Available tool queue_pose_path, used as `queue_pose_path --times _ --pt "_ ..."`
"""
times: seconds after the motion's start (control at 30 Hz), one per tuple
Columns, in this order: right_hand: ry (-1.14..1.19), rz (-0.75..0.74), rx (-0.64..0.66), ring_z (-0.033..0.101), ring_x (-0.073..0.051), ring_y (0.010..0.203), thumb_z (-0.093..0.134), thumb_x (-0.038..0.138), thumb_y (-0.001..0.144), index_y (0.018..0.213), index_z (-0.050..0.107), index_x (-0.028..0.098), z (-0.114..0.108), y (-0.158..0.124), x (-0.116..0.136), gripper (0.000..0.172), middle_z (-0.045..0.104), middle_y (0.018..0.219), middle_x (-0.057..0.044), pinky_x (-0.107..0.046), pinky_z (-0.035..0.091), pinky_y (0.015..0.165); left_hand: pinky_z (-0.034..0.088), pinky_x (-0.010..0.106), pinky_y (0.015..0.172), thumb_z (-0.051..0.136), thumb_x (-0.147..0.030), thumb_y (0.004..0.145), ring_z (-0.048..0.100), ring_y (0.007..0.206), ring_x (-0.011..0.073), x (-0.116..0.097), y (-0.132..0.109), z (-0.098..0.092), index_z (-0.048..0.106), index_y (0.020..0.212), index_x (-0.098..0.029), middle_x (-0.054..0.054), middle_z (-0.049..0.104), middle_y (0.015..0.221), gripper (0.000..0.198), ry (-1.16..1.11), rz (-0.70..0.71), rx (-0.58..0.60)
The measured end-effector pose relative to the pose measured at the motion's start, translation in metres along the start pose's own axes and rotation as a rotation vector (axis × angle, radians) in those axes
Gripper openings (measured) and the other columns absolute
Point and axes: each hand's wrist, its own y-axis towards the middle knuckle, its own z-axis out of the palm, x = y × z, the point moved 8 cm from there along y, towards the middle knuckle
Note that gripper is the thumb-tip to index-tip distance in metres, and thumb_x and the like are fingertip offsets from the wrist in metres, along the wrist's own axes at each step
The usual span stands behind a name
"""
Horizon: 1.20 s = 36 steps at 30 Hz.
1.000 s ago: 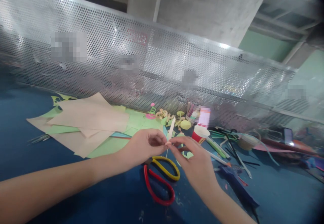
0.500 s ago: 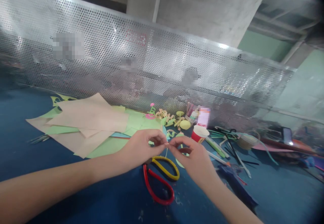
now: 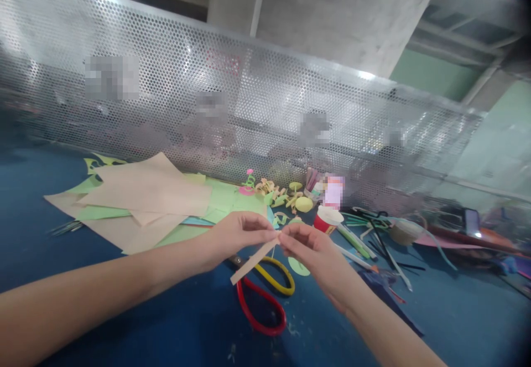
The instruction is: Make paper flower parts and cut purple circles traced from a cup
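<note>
In the head view, a narrow pale tan paper strip slants down and to the left from between my fingertips. My left hand pinches its upper end between thumb and fingers. Close beside it, my right hand is closed on the same end, fingertips nearly touching the left ones. Below the hands lie scissors with one red and one yellow handle, partly covered by the strip. A round light green paper piece lies on the table, partly behind my right hand.
Tan and green paper sheets are piled at left. A red and white paper cup stands behind my right hand, near small paper shapes. Pipe cleaners, a dark blue tool and a phone are at right. A perforated metal screen stands behind.
The tan strip now hangs out toward the lower left from the fingertips; before, only a tiny bit showed. Both hands remain in nearly the same place, still pinching.
</note>
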Motion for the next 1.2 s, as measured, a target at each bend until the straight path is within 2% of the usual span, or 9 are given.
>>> queue_pose_path --times 0.17,0.37,0.57,0.73,0.97,1.2 --pt "-0.036 -0.098 -0.027 0.058 -0.014 0.068 0.063 0.04 0.075 0.091 0.05 0.021 -0.002 0.001 0.006 0.027 0.061 0.069 0.002 -0.026 0.047 0.064 0.043 0.022 0.066 0.07 -0.029 0.07 0.057 0.063 0.0094 0.011 0.0 0.002 0.066 0.071 -0.016 -0.002 0.063 0.066 0.013 -0.159 -0.126 -0.005" --pt "-0.319 -0.345 -0.024 0.058 -0.017 0.088 0.058 0.024 0.079 0.089 0.061 0.023 0.005 -0.009 0.027 0.01 0.062 0.096 -0.003 -0.029 0.051 0.075 0.044 0.023 0.07 0.072 -0.026 0.068 0.056 0.065 0.0097 0.014 0.004 -0.002 0.068 0.069 -0.013 0.001 0.064 0.067 0.013 -0.26 -0.106 -0.04" --pt "-0.42 -0.454 -0.08 0.059 -0.018 0.086 0.06 0.022 0.08 0.082 0.066 0.024 0.006 -0.013 0.035 0.007 0.064 0.092 -0.003 -0.03 0.05 0.075 0.043 0.024 0.076 0.073 -0.024 0.067 0.058 0.07 0.0102 0.013 0.002 -0.001 0.07 0.071 -0.013 0.001 0.066 0.07 0.012 -0.261 -0.122 -0.03" --pt "-0.395 -0.434 -0.103 0.06 -0.017 0.084 0.06 0.024 0.08 0.079 0.066 0.023 0.003 -0.012 0.033 0.007 0.065 0.091 -0.003 -0.028 0.05 0.073 0.043 0.021 0.073 0.072 -0.025 0.069 0.057 0.066 0.008 0.012 0.001 0.0 0.069 0.071 -0.013 0.0 0.065 0.067 0.012 -0.257 -0.135 -0.033" --pt "-0.27 -0.325 -0.164 0.062 -0.015 0.079 0.063 0.027 0.077 0.079 0.064 0.021 -0.003 -0.008 0.023 0.007 0.066 0.088 -0.002 -0.025 0.052 0.071 0.043 0.022 0.074 0.071 -0.027 0.069 0.058 0.072 0.0097 0.012 0.004 -0.001 0.07 0.075 -0.015 0.001 0.066 0.074 0.013 -0.227 -0.026 -0.004" --pt "-0.188 -0.262 -0.222 0.063 -0.016 0.073 0.065 0.032 0.074 0.079 0.062 0.019 -0.006 -0.008 0.017 0.014 0.065 0.084 -0.004 -0.026 0.053 0.067 0.042 0.019 0.069 0.069 -0.032 0.072 0.059 0.069 0.0085 0.009 0.002 0.001 0.067 0.073 -0.015 0.0 0.068 0.07 0.017 -0.162 0.046 -0.023"
